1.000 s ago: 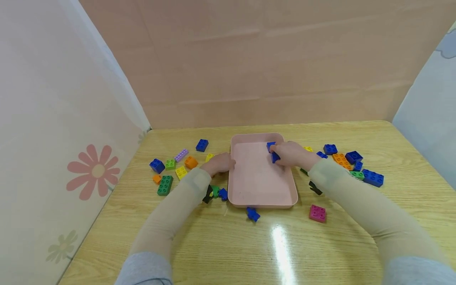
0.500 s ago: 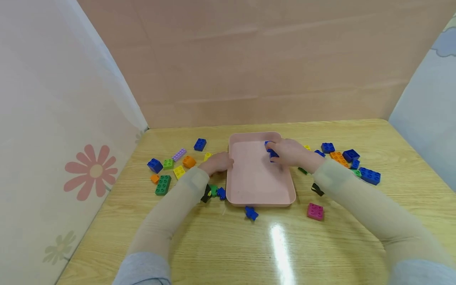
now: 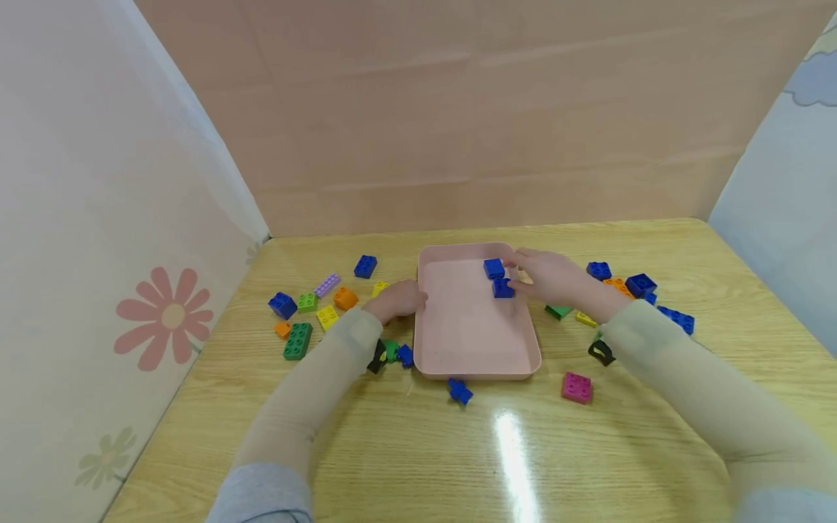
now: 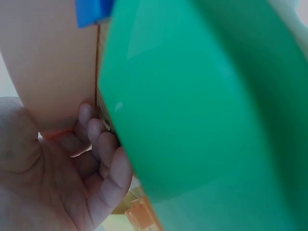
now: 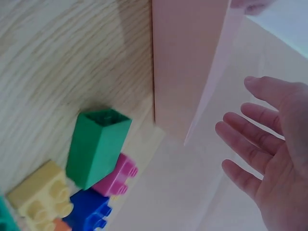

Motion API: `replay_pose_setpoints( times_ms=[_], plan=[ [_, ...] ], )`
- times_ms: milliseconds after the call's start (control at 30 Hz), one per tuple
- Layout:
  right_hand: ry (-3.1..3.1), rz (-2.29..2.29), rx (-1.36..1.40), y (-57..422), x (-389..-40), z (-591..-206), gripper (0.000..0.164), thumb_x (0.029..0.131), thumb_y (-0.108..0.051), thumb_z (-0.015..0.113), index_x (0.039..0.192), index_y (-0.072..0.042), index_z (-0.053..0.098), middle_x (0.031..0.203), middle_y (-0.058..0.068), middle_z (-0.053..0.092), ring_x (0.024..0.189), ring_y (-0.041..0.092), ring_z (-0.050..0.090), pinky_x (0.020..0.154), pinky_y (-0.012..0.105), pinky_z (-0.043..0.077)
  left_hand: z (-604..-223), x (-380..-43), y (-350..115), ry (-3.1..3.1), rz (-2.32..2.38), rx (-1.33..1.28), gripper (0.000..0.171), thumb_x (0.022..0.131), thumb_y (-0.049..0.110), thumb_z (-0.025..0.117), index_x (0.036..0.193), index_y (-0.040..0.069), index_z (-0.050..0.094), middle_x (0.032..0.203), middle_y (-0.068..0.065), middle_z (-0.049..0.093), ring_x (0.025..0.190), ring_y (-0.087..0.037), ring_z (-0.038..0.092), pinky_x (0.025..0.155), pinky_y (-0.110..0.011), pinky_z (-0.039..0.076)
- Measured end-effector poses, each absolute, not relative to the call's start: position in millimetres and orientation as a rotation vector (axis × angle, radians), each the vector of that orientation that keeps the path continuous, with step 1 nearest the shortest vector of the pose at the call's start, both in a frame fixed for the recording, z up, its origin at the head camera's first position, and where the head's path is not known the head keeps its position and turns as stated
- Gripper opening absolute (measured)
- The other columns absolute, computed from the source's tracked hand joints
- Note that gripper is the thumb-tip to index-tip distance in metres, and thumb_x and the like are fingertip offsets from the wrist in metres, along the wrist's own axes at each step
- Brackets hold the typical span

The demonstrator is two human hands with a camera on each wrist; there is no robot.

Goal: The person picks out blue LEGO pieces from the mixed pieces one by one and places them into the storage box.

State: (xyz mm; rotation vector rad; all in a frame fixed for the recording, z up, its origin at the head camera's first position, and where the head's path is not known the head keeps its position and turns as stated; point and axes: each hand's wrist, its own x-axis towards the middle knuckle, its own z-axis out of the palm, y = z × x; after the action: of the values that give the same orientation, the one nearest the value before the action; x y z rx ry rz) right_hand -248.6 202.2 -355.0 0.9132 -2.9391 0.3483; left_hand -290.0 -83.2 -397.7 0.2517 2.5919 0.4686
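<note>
Two blue bricks lie in the back right of a shallow pink tray: a flatter one behind and a studded one in front. My right hand hovers over the tray's right rim, thumb and fingers apart, fingertips close to both bricks. The right wrist view shows that hand with spread fingers and nothing in them. My left hand grips the tray's left wall. In the left wrist view, its fingers curl along the wall's outer side while a large green blur hides much around them.
Loose bricks flank the tray, including a dark green brick at left and blue brick at right. A blue figure-shaped piece and magenta brick lie toward the front. A partition stands behind the table.
My right hand has let go of the studded blue brick and drawn back to the right, its fingers parting. The left hand stays at the tray wall.
</note>
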Motion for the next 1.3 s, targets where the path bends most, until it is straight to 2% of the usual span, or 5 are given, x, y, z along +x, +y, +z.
replay_pose_setpoints(
  times_ms=[233, 600, 833, 1067, 1300],
  plan=[
    [-3.003, 0.481, 0.668, 237, -243, -349, 0.04, 0.095, -0.022, 0.063, 0.127, 0.0, 0.053, 0.122, 0.02, 0.059, 0.108, 0.036, 0.057, 0.088, 0.054, 0.046, -394, -288, -82, 2.593, 0.465, 0.25, 0.033, 0.103, 0.025, 0.044, 0.077, 0.007, 0.055, 0.061, -0.003, 0.043, 0.049, -0.017, 0.041, 0.051, -0.026, 0.034],
    [-3.026, 0.562, 0.476, 288, -248, -345, 0.045, 0.098, -0.025, 0.057, 0.127, 0.008, 0.048, 0.123, 0.029, 0.054, 0.108, 0.043, 0.053, 0.09, 0.059, 0.042, -401, -292, -83, 2.595, 0.452, 0.272, 0.033, 0.102, 0.025, 0.044, 0.079, 0.007, 0.057, 0.062, -0.003, 0.044, 0.05, -0.017, 0.043, 0.051, -0.026, 0.034],
    [-3.119, 0.546, 0.342, 316, -258, -354, 0.055, 0.099, -0.031, 0.054, 0.131, 0.012, 0.043, 0.128, 0.037, 0.042, 0.109, 0.05, 0.048, 0.09, 0.063, 0.039, -401, -292, -83, 2.603, 0.453, 0.297, 0.033, 0.103, 0.024, 0.043, 0.078, 0.007, 0.056, 0.063, -0.004, 0.045, 0.05, -0.018, 0.042, 0.052, -0.026, 0.034],
    [-3.234, 0.454, 0.354, 331, -271, -370, 0.059, 0.09, -0.014, 0.064, 0.136, 0.014, 0.039, 0.128, 0.044, 0.035, 0.104, 0.053, 0.049, 0.089, 0.066, 0.038, -401, -291, -84, 2.613, 0.441, 0.304, 0.029, 0.103, 0.026, 0.043, 0.09, 0.006, 0.06, 0.068, -0.005, 0.047, 0.055, -0.018, 0.046, 0.055, -0.026, 0.036],
    [-3.278, 0.405, 0.48, 329, -279, -376, 0.053, 0.086, -0.001, 0.064, 0.133, 0.013, 0.044, 0.126, 0.043, 0.041, 0.106, 0.052, 0.049, 0.091, 0.065, 0.038, -403, -293, -83, 2.62, 0.415, 0.308, 0.031, 0.103, 0.026, 0.043, 0.088, 0.005, 0.061, 0.067, -0.004, 0.047, 0.054, -0.018, 0.046, 0.054, -0.026, 0.036]
  ],
)
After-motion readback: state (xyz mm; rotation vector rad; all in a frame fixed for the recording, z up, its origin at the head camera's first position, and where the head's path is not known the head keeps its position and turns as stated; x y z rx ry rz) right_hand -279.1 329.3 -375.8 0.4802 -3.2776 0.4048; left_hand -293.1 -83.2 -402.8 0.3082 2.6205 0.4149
